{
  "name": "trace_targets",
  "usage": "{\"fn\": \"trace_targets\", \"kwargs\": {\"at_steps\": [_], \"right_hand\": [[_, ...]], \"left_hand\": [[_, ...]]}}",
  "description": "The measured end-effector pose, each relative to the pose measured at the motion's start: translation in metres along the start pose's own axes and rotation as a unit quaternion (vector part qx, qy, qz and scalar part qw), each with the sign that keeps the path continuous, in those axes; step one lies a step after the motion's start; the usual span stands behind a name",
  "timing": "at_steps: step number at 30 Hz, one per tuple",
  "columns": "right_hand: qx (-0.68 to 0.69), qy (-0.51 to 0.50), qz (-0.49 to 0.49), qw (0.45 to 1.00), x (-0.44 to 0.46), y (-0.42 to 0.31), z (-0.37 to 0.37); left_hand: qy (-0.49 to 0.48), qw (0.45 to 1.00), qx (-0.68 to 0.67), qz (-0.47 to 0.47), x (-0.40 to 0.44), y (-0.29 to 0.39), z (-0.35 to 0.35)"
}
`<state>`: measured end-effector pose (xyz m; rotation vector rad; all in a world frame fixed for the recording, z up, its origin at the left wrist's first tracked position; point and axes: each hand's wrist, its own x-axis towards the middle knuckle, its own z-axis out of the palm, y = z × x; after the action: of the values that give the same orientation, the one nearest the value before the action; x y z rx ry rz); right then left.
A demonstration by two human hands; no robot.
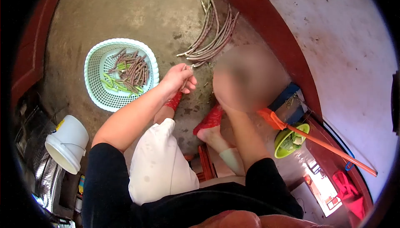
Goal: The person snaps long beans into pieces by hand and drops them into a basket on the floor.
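My left hand (181,79) is closed, thumb against fingers, around what looks like a short piece of purple long bean with a pale tip by the fingertips. My right hand (221,89) is mostly lost in a blurred patch, so its fingers and anything in them are hidden. Whole purple long beans (216,40) lie in a curved bundle on the floor just beyond my hands. To the left stands a pale blue plastic basket (94,84). Inside it are snapped purple bean pieces (135,70) and some green ones (111,83).
A white bucket (71,140) lies tilted at lower left. On the right are a green bowl (280,149) with leafy vegetables, an orange-handled tool (329,149) and a red bag (348,190). A wall with a dark red base (271,11) bounds the right side. My feet in red slippers (211,119) are below my hands.
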<state>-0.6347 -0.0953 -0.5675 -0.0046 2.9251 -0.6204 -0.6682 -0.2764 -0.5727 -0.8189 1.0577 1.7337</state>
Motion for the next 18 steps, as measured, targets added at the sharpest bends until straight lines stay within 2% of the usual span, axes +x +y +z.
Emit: {"fn": "trace_targets", "kwargs": {"at_steps": [1, 2, 3, 4, 5, 6, 7, 8, 10, 11, 13, 14, 16, 18], "right_hand": [[-0.056, 0.017, 0.009, 0.998, 0.008, 0.01, 0.01], [-0.057, 0.019, 0.008, 0.998, 0.02, 0.021, 0.02], [0.059, -0.022, 0.137, 0.989, 0.035, 0.026, 0.027], [0.173, -0.061, 0.261, 0.948, 0.048, 0.031, 0.034], [0.174, -0.062, 0.26, 0.948, 0.059, 0.038, 0.048], [0.229, -0.09, 0.343, 0.906, 0.067, 0.044, 0.065], [0.28, -0.117, 0.422, 0.854, 0.071, 0.044, 0.071], [0.28, -0.118, 0.422, 0.854, 0.07, 0.045, 0.075], [0.434, -0.076, 0.476, 0.761, 0.068, 0.039, 0.072], [0.434, -0.077, 0.476, 0.761, 0.065, 0.039, 0.068], [0.612, -0.085, 0.439, 0.652, 0.054, 0.041, 0.049], [0.611, -0.084, 0.44, 0.653, 0.048, 0.039, 0.04], [0.666, -0.068, 0.4, 0.625, 0.033, 0.035, 0.019], [0.654, -0.062, 0.403, 0.637, 0.021, 0.031, 0.001]], "left_hand": [[-0.001, 1.0, 0.0, 0.002, 0.001, 0.0, 0.001], [0.004, 0.999, 0.042, 0.034, 0.003, -0.002, 0.001], [0.01, 0.994, 0.084, 0.065, 0.004, -0.005, 0.001], [0.01, 0.994, 0.084, 0.065, 0.006, -0.01, 0.0], [-0.013, 0.995, 0.078, 0.055, 0.008, -0.016, -0.001], [-0.037, 0.996, 0.07, 0.043, 0.008, -0.023, -0.003], [-0.058, 0.997, 0.056, -0.006, 0.005, -0.027, -0.005], [-0.057, 0.997, 0.055, -0.006, 0.003, -0.031, -0.007], [-0.089, 0.993, 0.061, -0.049, -0.001, -0.037, -0.011], [-0.093, 0.992, 0.061, -0.052, 0.0, -0.04, -0.015], [-0.059, 0.994, 0.086, -0.028, -0.003, -0.037, -0.018], [-0.027, 0.993, 0.111, -0.003, -0.003, -0.036, -0.018], [0.039, 0.993, 0.08, 0.072, 0.003, -0.036, -0.022], [0.059, 0.994, 0.028, 0.092, 0.006, -0.026, -0.025]]}}
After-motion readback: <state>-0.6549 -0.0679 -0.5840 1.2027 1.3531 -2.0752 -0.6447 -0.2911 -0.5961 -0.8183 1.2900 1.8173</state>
